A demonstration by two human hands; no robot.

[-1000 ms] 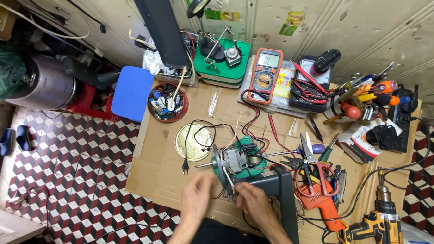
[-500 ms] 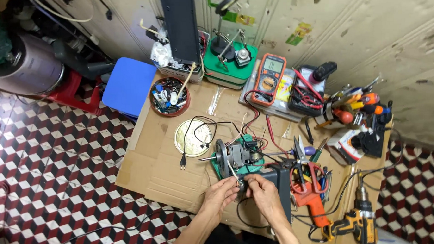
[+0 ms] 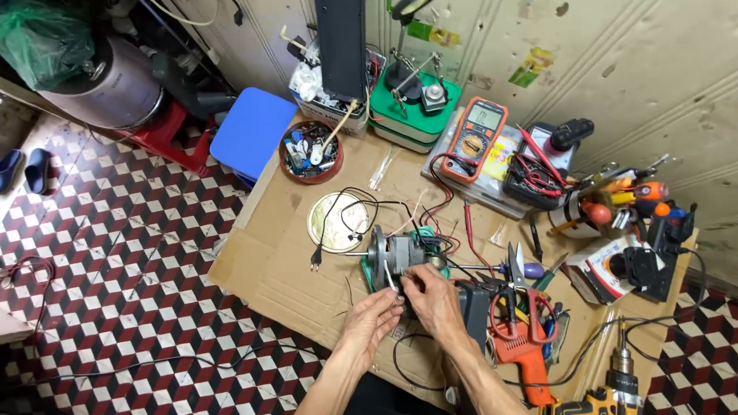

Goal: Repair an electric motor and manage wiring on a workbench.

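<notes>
Motor, grey and round, is sitting on a green base near the front edge of the cardboard-covered table, and we are working at it. Our left hand is pinching a thin white wire below it; our right hand is gripping the motor's near side, just beside the orange glue gun.

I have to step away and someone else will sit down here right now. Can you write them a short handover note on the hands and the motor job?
Left hand: fingertips at the small electric motor, by a thin pale piece; grip unclear.
Right hand: on the motor's near side, fingers curled against it.
The motor sits on the cardboard work surface, its black power cord looped over a round tin lid.
Multimeter lies behind, scissors to the right.
Done: motor out on the cardboard, unplugged.
Left: cannot tell.
</notes>
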